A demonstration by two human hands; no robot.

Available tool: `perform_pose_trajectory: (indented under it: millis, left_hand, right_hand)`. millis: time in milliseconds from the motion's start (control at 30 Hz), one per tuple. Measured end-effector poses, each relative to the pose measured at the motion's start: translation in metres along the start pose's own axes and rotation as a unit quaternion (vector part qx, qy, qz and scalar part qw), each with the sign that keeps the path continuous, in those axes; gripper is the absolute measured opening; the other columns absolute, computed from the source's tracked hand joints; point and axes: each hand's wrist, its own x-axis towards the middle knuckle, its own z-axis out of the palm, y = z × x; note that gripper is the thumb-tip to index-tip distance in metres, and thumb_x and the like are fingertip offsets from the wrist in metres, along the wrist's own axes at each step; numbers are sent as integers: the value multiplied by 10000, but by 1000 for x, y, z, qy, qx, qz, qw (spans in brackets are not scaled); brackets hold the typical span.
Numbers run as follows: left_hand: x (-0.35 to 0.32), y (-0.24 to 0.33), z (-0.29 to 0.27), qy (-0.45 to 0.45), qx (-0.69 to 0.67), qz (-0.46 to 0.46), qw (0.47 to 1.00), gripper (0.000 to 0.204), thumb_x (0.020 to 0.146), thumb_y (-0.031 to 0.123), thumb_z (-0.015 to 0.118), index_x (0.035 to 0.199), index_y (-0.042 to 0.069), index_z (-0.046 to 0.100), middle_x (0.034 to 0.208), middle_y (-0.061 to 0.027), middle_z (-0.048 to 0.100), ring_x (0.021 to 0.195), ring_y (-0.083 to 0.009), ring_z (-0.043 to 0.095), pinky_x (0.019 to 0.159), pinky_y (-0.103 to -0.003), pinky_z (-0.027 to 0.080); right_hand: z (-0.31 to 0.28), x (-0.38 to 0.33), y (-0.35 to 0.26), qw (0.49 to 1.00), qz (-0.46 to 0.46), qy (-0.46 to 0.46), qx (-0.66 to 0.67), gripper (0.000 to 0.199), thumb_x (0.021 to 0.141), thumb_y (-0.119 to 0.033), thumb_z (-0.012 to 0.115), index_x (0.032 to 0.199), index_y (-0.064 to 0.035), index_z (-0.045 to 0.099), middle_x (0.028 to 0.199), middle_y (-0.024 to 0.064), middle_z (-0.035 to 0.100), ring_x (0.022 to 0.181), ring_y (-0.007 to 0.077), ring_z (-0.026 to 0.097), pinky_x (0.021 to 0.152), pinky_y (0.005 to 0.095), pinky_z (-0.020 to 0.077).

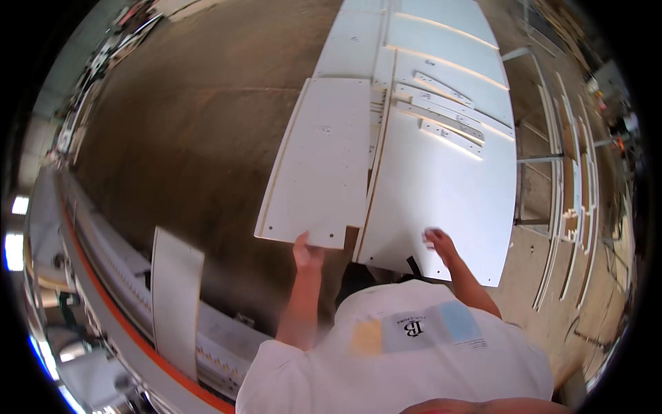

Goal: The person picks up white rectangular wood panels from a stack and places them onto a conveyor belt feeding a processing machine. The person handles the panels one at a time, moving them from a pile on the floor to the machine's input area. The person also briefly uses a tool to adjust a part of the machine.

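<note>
A white board [324, 145] with drilled holes and a notched near corner lies to the left, overhanging the stack beside it. My left hand [307, 254] grips its near edge, thumb on top and the other fingers hidden below. My right hand [439, 243] is over the near part of a wider white panel [441, 193], fingers loosely bent and apart, nothing seen in them. Whether it touches the panel is hard to tell. Several narrow white strips [448, 114] with holes lie across the far part of that panel.
More white panels [441, 41] extend beyond the strips. At the lower left, a white board [176, 303] stands upright against a long machine [131, 317] with an orange stripe. A metal rack [545, 159] with long thin strips stands on the right. Brown floor [200, 131] lies left of the stack.
</note>
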Motion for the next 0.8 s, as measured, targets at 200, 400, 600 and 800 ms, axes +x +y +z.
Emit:
perform_pose_trajectory:
  millis: [200, 400, 600, 800]
  left_hand:
    - [-213, -37, -73, 49, -13, 72, 996, 695, 748, 163, 620, 1408, -3, 480, 1354, -159, 587, 1242, -388, 562, 1083, -526, 447]
    - [-405, -54, -126, 245, 96, 148, 953, 709, 660, 211, 574, 1316, -58, 553, 1244, -229, 639, 1161, -387, 620, 976, -506, 521]
    - [-604, -167, -335, 332, 186, 293, 877, 536, 750, 248, 582, 1203, -38, 613, 1123, -182, 660, 1025, -310, 654, 920, -442, 539]
    - [-672, -198, -287, 647, 277, 195, 683, 474, 934, 468, 665, 851, 1, 665, 762, -73, 675, 665, -221, 617, 658, -401, 497]
  right_hand:
    - [85, 62, -109, 955, 73, -181, 225, 688, 926, -670, 573, 1142, -18, 625, 1095, 94, 702, 1003, 219, 677, 895, 387, 547]
    - [46, 216, -93, 623, 13, -692, 365, 926, 811, -898, 375, 1096, -81, 705, 1037, 58, 739, 945, 230, 698, 916, 360, 550]
    - [98, 145, -8, 964, 88, -212, 136, 826, 953, -778, 275, 1529, -201, 411, 1562, -1, 429, 1423, 280, 395, 1177, 517, 317]
    - [104, 13, 63, 963, 130, -210, 106, 791, 975, -714, 201, 1519, -184, 425, 1559, 25, 432, 1433, 316, 380, 1186, 541, 295]
